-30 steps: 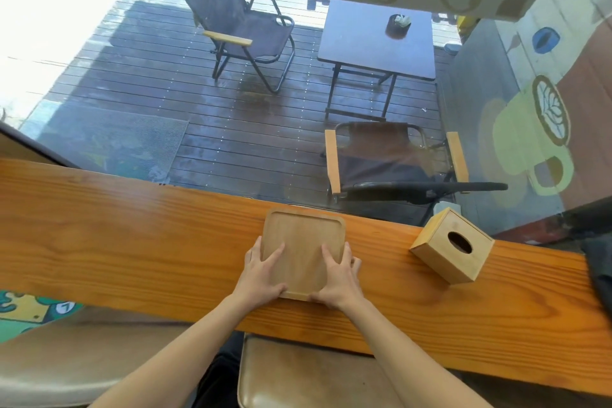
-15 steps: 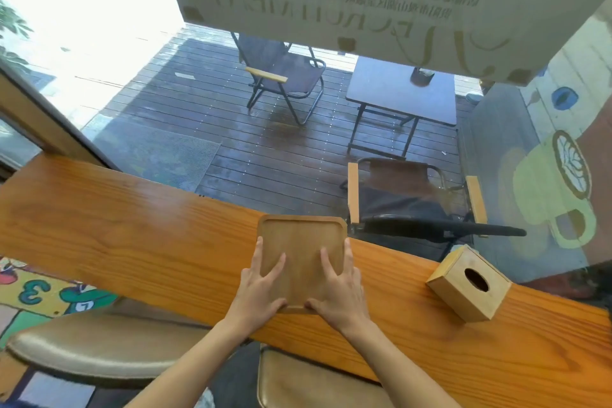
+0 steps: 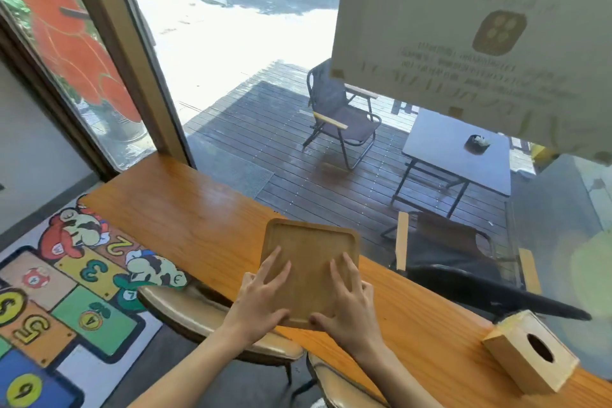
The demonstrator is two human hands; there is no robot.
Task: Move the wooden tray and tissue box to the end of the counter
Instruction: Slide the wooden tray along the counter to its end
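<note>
A square wooden tray (image 3: 310,248) with a raised rim lies on the long wooden counter (image 3: 185,209). My left hand (image 3: 261,301) and my right hand (image 3: 347,305) both hold its near edge, thumbs under the rim and fingers spread flat on its inner surface. The wooden tissue box (image 3: 530,353), a cube with an oval hole on top, stands on the counter far to the right, apart from both hands. The counter's left end (image 3: 99,199) lies by the window frame.
Two padded stools (image 3: 212,318) stand under the counter's near side. A colourful numbered floor mat (image 3: 66,301) lies at lower left. Behind the glass are a deck, folding chairs (image 3: 337,116) and a small table (image 3: 457,156).
Both hands have slid the tray leftward along the counter, away from the tissue box. The view has swung left, and the counter's left end and the floor mat have come into sight.
</note>
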